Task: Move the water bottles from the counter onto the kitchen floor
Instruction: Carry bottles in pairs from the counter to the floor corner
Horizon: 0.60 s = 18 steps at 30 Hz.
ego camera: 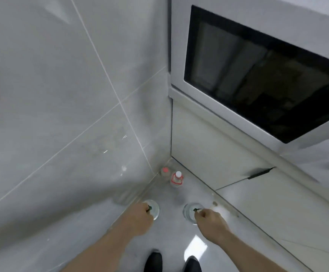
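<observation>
Glossy tiled floor, clear, seemingly plastic bottles

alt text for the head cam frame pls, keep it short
Seen from above, a person's left hand and right hand each grip the top of a clear water bottle, left one, right one, low over the grey floor. Two red-marked bottles stand in the corner by a white cabinet with a built-in oven.

Low in the frame, left hand and right hand each grip a clear bottle's dark cap; two red-labelled bottles stand mid-frame in the floor corner.
</observation>
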Available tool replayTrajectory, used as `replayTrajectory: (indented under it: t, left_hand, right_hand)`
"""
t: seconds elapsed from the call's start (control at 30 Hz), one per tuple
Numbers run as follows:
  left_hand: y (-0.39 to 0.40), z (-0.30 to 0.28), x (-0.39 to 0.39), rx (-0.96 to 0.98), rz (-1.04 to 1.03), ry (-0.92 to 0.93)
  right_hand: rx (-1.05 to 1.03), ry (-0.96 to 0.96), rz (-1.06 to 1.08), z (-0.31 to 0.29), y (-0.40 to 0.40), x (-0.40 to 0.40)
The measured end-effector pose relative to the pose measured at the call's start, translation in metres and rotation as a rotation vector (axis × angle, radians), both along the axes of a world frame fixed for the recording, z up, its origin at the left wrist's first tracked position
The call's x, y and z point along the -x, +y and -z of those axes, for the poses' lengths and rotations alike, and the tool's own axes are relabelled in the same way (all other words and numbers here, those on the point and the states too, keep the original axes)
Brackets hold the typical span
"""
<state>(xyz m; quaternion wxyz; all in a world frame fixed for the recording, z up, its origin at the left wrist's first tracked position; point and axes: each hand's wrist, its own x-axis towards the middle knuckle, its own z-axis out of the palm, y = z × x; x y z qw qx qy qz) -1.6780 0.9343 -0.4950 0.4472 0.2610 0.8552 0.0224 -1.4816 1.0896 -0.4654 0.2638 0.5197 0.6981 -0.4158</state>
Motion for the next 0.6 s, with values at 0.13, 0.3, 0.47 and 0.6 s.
replayTrajectory:
  t: [0.13, 0.3, 0.47, 0.6]
  left_hand:
    - [0.010, 0.060, 0.022, 0.011, 0.006, -0.020]
    - [0.025, 0.115, 0.039, 0.014, 0.059, 0.000]
    - [0.036, 0.153, 0.054, -0.014, 0.067, -0.006]
    - [0.047, 0.162, 0.067, -0.078, 0.058, 0.008]
  right_hand:
    - [0.005, -0.002, 0.059, 0.054, -0.001, 0.020]
    - [-0.010, 0.044, 0.108, 0.109, -0.004, 0.045]
    - [0.003, 0.067, 0.186, 0.146, -0.007, 0.064]
    - [0.048, 0.099, 0.266, 0.165, -0.010, 0.080]
